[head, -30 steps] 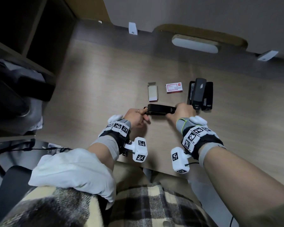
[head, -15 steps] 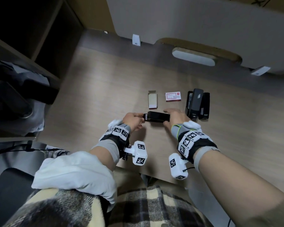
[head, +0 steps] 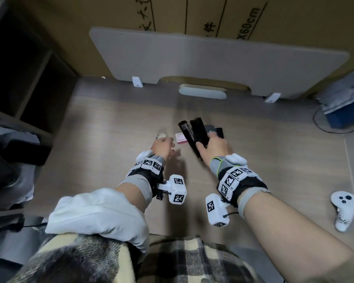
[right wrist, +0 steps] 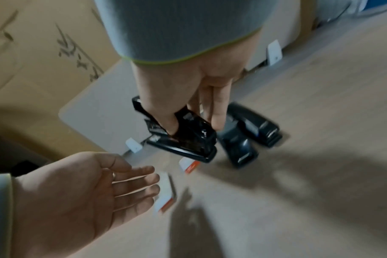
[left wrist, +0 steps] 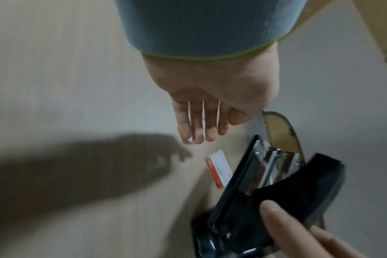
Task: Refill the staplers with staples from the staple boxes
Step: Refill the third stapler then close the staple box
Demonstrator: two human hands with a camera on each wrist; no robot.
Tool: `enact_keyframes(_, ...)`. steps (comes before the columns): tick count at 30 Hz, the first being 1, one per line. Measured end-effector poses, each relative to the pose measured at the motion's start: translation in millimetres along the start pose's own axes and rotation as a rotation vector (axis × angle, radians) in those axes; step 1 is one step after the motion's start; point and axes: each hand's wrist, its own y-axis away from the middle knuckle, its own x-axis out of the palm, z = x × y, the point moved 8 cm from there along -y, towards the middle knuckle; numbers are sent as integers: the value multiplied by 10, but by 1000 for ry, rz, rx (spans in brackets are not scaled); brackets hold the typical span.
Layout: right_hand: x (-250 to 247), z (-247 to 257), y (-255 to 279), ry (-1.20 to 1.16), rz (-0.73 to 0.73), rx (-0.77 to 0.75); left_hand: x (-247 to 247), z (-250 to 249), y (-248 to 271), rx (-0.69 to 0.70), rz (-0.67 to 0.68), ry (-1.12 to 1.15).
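My right hand point(head: 204, 139) grips a black stapler point(head: 192, 135) lifted off the desk, its top swung open so the metal staple channel point(left wrist: 274, 165) shows. My left hand point(head: 164, 139) is free, fingers straight, hovering just over the open staple box point(right wrist: 166, 192). A closed red-and-white staple box point(head: 181, 138) lies between the two hands. Two more black staplers point(right wrist: 239, 148) lie side by side on the desk behind the held one. In the left wrist view my left fingertips point(left wrist: 199, 137) partly hide the open box.
A white hand controller point(head: 344, 209) lies on the desk at the right. A blue box with a cable point(head: 343, 117) sits at the far right corner. A grey panel point(head: 213, 58) and a cardboard box stand behind the desk; dark shelving is at the left.
My left hand let go of the stapler and moved forward to the open staple box. My right hand lifted the stapler, turned it lengthwise, and its top now stands open.
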Motion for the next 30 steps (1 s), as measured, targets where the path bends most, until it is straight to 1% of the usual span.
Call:
enact_keyframes(2,-230,-274,-46,-84,-69,89,350,-105,27,45,54,-76)
enact_keyframes(5,-374,-760,-209,-146,-91,206,854,-154,80,33,131,-192)
enact_keyframes(8,-319,-1063,-334,-184,-50,248,1093,-161,125,31,152,-288)
enact_keyframes(11,-217,-1302,-435,-117,38,284,1277,-104,63,3,159,-357)
enact_keyframes(14,-97,-1369,-556,-115,91,275,1355,-85,-31,-32,133,-356)
enact_keyframes(17,28,-1359,-644,-134,141,267,1372,-123,-117,-2,113,-382)
enact_keyframes(19,86,-1328,-695,-133,177,257,1391,-162,-160,17,86,-448)
enact_keyframes(22,102,-1294,-700,-172,193,245,1425,-142,-217,38,78,-555)
enact_keyframes(24,105,-1340,-708,-183,205,236,1485,-136,-221,43,95,-556)
enact_keyframes(27,101,-1408,-707,-147,202,196,1568,-160,-193,73,142,-499)
enact_keyframes(30,95,-1505,-690,-134,196,220,1704,-161,-160,78,214,-472)
